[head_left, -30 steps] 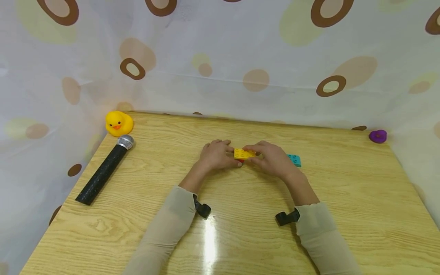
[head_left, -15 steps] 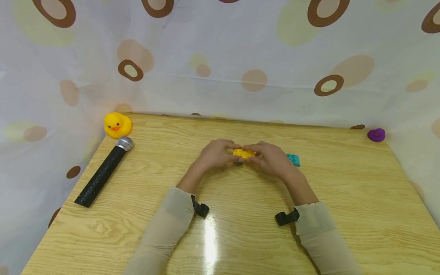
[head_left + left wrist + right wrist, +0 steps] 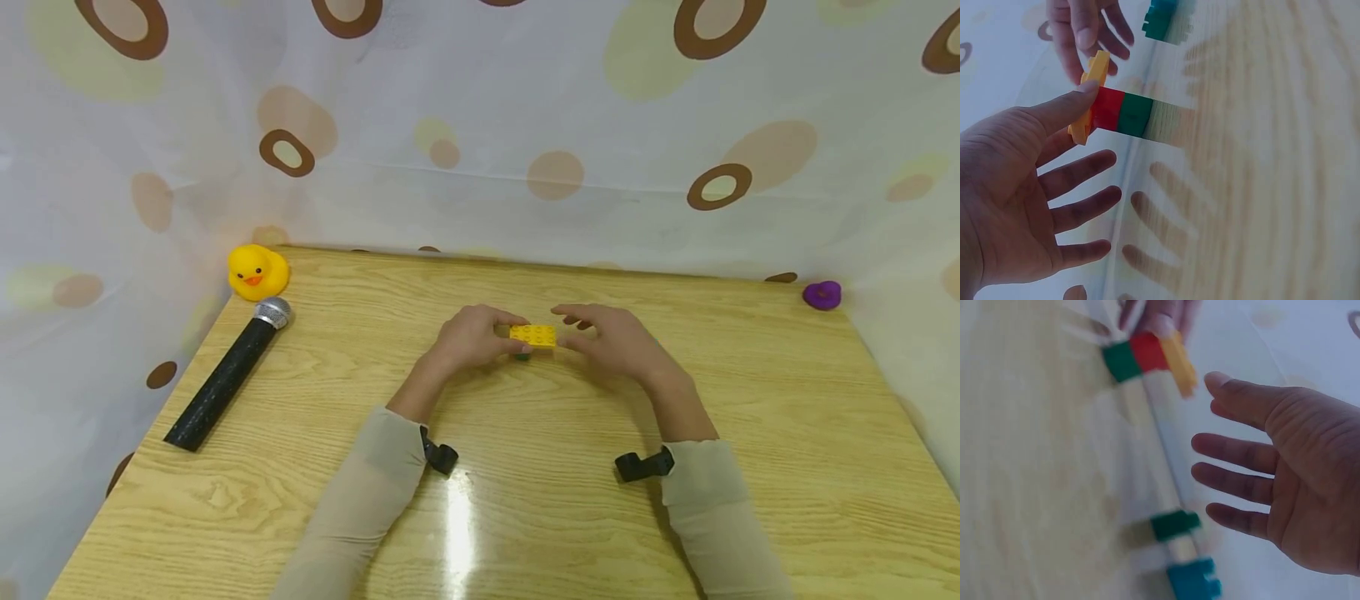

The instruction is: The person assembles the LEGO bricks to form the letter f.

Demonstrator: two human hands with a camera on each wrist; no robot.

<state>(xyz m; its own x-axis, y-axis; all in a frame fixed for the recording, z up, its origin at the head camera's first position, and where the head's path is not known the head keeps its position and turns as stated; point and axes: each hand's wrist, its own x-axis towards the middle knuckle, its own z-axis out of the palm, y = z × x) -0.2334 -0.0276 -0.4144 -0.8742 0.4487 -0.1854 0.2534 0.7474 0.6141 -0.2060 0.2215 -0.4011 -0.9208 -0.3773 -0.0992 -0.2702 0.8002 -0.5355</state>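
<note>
A stack of toy building bricks stands on the table: a green brick point(image 3: 1135, 115) at the bottom, a red brick point(image 3: 1109, 107) above it, and a long yellow brick point(image 3: 533, 335) on top, jutting out past both sides. My left hand point(image 3: 472, 336) pinches the yellow brick at its left part between thumb and index finger, the other fingers spread. My right hand point(image 3: 622, 342) is just right of the stack, fingers extended and apart from it. Beyond it, the right wrist view shows another green brick point(image 3: 1174, 525) and a teal brick point(image 3: 1191, 580); my right hand hides both in the head view.
At the table's left lies a black microphone point(image 3: 228, 375) with a silver head, near a yellow rubber duck point(image 3: 258, 272). A small purple toy point(image 3: 822, 295) is at the far right corner. A patterned curtain point(image 3: 480, 125) borders the back of the wooden table point(image 3: 337, 333).
My right hand has let go of the yellow brick and drawn back to the right, covering the teal brick in the head view. My left thumb has shifted up from the red brick to the yellow one.
</note>
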